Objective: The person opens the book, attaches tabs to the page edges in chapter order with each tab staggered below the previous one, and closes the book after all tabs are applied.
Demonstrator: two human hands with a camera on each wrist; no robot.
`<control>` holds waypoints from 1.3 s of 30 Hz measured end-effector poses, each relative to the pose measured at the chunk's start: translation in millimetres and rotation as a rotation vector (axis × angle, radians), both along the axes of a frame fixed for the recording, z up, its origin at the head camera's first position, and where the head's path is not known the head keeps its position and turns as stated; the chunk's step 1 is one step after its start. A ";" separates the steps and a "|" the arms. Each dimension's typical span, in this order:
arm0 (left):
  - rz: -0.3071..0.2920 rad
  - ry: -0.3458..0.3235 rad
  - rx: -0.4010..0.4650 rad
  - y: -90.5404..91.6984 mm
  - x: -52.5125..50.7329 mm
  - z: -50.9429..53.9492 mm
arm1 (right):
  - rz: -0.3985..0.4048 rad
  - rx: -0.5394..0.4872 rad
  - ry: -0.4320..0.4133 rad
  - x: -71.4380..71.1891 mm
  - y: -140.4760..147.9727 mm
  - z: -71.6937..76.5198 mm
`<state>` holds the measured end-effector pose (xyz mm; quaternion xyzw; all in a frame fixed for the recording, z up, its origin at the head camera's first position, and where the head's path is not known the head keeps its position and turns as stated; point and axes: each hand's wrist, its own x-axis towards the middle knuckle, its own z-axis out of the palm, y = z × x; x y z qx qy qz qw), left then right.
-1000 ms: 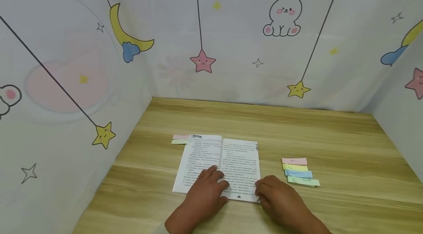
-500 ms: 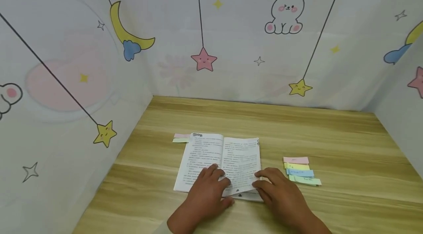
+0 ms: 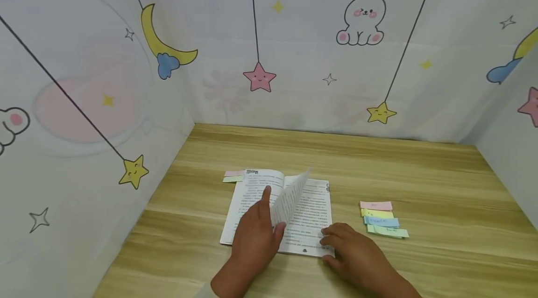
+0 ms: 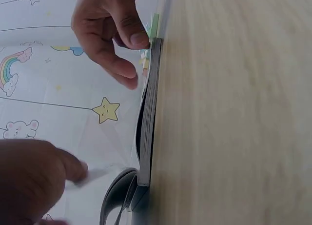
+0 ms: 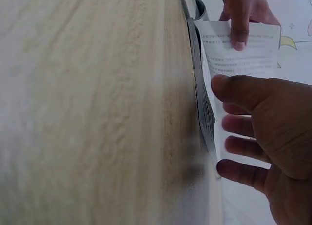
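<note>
An open book [image 3: 308, 223] of printed text lies on the table, with a pink and a green page marker [image 3: 233, 179] sticking out at its upper left. One page [image 3: 290, 200] stands raised near the spine. My left hand [image 3: 254, 232] holds that page between thumb and fingers; in the right wrist view its thumb lies across the print. My right hand [image 3: 357, 256] is at the book's lower right edge, fingers loosely bent; the right wrist view shows them spread beside the pages, pinching nothing. Whether its fingertips touch the paper is hard to tell.
Pink, yellow, blue and green sticky-note strips [image 3: 380, 221] with handwriting lie in a stepped stack right of the book. A wood-grain table [image 3: 441, 195] carries everything. White cloth walls [image 3: 311, 55] printed with stars, a moon and a rabbit enclose it at back and sides.
The right hand lifted the page's lower right corner; now the page has swung up and leftward into the left hand. The left index finger has straightened upward, and the right hand has let go.
</note>
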<state>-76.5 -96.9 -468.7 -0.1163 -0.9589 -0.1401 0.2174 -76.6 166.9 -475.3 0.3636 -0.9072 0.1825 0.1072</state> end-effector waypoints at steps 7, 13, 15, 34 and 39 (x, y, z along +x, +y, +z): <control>0.092 0.011 -0.140 -7.6 -0.1 2.1 | -0.013 0.066 -0.068 3.4 -1.6 0.7; -0.266 -0.186 -0.279 -9.0 3.0 7.4 | -0.019 0.066 -0.074 1.5 -1.1 2.0; -0.356 -0.235 -0.283 -7.6 5.2 7.0 | -0.015 0.069 -0.080 1.0 -1.4 2.8; -0.331 -0.267 -0.203 -5.2 6.3 2.9 | 0.020 -0.072 0.135 -5.6 -3.1 -0.1; -0.323 -0.202 -0.208 -2.6 5.2 0.9 | -0.053 -0.116 0.182 -4.6 -1.9 1.2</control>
